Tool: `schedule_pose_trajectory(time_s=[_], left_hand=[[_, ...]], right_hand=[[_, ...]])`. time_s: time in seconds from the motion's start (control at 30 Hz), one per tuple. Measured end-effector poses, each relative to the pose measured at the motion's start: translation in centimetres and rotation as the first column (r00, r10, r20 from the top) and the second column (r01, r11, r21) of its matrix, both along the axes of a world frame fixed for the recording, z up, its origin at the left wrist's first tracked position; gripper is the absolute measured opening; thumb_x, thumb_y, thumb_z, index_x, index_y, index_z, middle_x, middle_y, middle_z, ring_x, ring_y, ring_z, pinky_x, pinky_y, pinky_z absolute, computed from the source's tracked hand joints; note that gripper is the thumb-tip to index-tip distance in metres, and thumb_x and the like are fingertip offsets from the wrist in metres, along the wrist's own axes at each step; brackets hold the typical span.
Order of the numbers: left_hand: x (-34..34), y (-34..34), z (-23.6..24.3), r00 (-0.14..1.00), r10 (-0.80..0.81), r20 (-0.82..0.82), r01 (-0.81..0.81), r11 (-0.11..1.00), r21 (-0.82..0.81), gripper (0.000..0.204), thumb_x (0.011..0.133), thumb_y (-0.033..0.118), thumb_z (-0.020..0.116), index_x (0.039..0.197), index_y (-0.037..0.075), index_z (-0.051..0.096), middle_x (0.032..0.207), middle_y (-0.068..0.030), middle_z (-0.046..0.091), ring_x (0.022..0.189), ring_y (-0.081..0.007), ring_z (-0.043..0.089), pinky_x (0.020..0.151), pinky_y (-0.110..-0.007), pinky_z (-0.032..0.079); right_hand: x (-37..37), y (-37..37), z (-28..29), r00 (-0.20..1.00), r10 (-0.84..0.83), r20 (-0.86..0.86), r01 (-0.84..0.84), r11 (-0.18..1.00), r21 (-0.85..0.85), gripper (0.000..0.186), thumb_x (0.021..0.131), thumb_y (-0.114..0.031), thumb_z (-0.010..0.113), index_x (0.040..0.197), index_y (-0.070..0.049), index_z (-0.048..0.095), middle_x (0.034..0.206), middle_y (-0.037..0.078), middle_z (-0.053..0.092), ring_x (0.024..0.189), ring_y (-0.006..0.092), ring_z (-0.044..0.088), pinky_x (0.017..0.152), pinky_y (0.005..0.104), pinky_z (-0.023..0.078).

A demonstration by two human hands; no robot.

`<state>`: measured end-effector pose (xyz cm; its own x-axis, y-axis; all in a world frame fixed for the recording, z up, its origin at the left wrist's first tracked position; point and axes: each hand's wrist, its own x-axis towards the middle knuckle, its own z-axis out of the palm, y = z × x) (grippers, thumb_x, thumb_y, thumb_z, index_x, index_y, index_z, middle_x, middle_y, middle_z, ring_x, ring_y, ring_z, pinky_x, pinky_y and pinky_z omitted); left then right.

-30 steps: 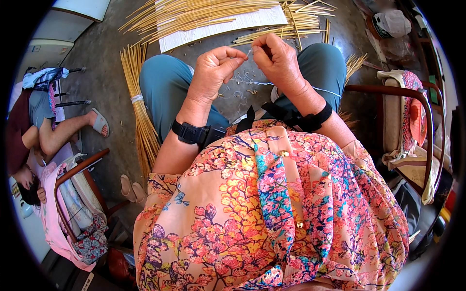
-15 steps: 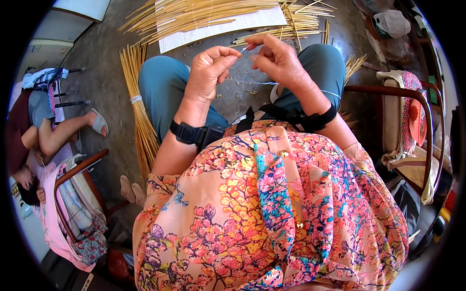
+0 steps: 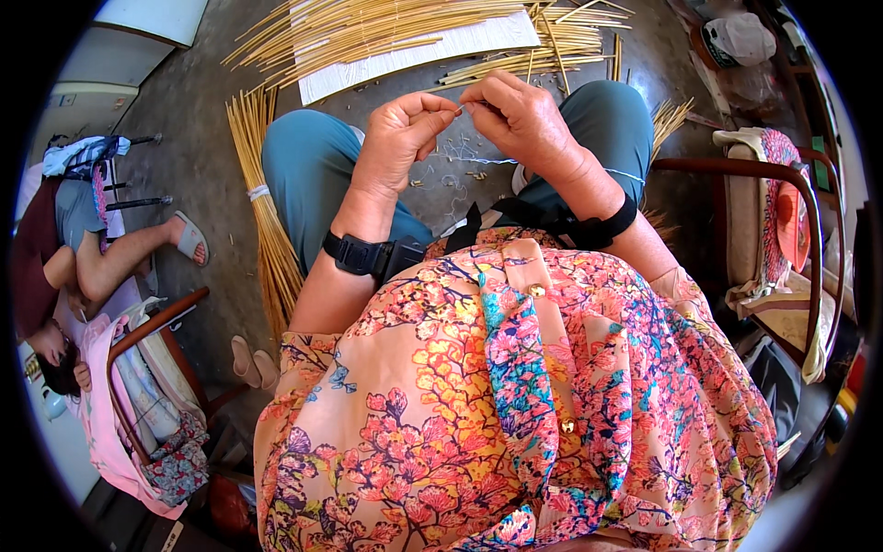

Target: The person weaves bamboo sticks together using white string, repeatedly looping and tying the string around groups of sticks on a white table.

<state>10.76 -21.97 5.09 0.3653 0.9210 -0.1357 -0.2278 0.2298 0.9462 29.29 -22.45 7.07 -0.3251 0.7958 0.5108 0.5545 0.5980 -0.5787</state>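
Over the gap between my knees, my left hand (image 3: 401, 133) and my right hand (image 3: 521, 112) meet almost fingertip to fingertip. Each is closed in a pinch, and a short bit of thin thread (image 3: 462, 107) shows between them. Most of it is hidden by my fingers. Below, a pale blue-white string (image 3: 497, 162) runs toward my right thigh and across it. Fine loose strands (image 3: 452, 177) show beneath my hands, near the floor.
Long straw-coloured stalks (image 3: 368, 41) lie ahead on a white board (image 3: 414, 66). A tied stalk bundle (image 3: 261, 212) leans by my left leg. Chairs stand on both sides, one with a wooden armrest (image 3: 736, 169). At far left sits another person (image 3: 69, 248).
My right hand has come in toward the left, its fingers closing onto the thread. The gap between my fingertips has narrowed. My left hand has barely moved.
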Motion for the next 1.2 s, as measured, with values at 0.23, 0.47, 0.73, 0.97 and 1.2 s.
schedule_pose_trajectory(time_s=[0.23,0.47,0.73,0.97,1.2], left_hand=[[1.3,0.2,0.2,0.993,-0.076,-0.087,0.092,0.977,0.195,0.036,0.085,0.010,0.063,0.119,0.001,0.054,0.094,-0.0052,0.063,0.081,-0.0119,0.060,0.068,-0.023,0.047],[6.2,2.0,5.0,0.874,-0.478,0.084,0.479,0.878,0.006,0.030,0.087,0.009,0.061,0.115,0.001,0.053,0.089,-0.0074,0.064,0.072,-0.0106,0.058,0.061,-0.020,0.044],[13.0,1.2,4.2,0.815,-0.578,-0.044,0.573,0.814,-0.098,0.005,0.086,0.011,0.063,0.087,0.005,0.062,0.068,0.0022,0.057,0.056,-0.0019,0.045,0.049,-0.016,0.033],[16.9,-0.7,4.9,0.783,-0.622,-0.017,0.619,0.782,-0.069,0.003,0.085,0.008,0.063,0.083,0.006,0.061,0.066,0.0071,0.053,0.056,0.0008,0.042,0.049,-0.014,0.031],[13.5,0.2,5.0,0.820,-0.570,-0.049,0.570,0.821,-0.023,0.003,0.083,0.007,0.063,0.081,0.006,0.062,0.064,0.0072,0.052,0.055,0.0005,0.041,0.048,-0.015,0.030]], right_hand=[[1.4,-0.5,0.9,0.997,0.055,-0.051,-0.055,0.998,0.001,0.010,0.077,-0.010,0.068,0.085,-0.005,0.066,0.080,0.010,0.060,0.067,0.0288,0.061,0.058,0.0339,0.049],[7.0,-3.2,4.0,0.989,-0.147,-0.030,0.149,0.986,0.075,0.015,0.076,-0.005,0.070,0.091,-0.006,0.068,0.076,0.007,0.050,0.064,0.0215,0.055,0.056,0.0296,0.044],[11.2,-7.3,2.6,0.919,-0.367,0.147,0.336,0.921,0.197,0.010,0.075,-0.007,0.066,0.083,-0.006,0.060,0.077,0.008,0.052,0.061,0.0259,0.057,0.052,0.0342,0.047],[14.0,-10.5,1.9,0.831,-0.554,0.048,0.549,0.831,0.084,0.008,0.075,-0.002,0.061,0.082,-0.004,0.058,0.079,0.010,0.055,0.062,0.0273,0.057,0.055,0.0320,0.047],[18.4,-14.7,-2.2,0.450,-0.857,-0.250,0.611,0.500,-0.614,0.010,0.089,-0.013,0.057,0.092,-0.005,0.063,0.064,-0.002,0.053,0.054,0.0060,0.048,0.050,0.0192,0.038]])
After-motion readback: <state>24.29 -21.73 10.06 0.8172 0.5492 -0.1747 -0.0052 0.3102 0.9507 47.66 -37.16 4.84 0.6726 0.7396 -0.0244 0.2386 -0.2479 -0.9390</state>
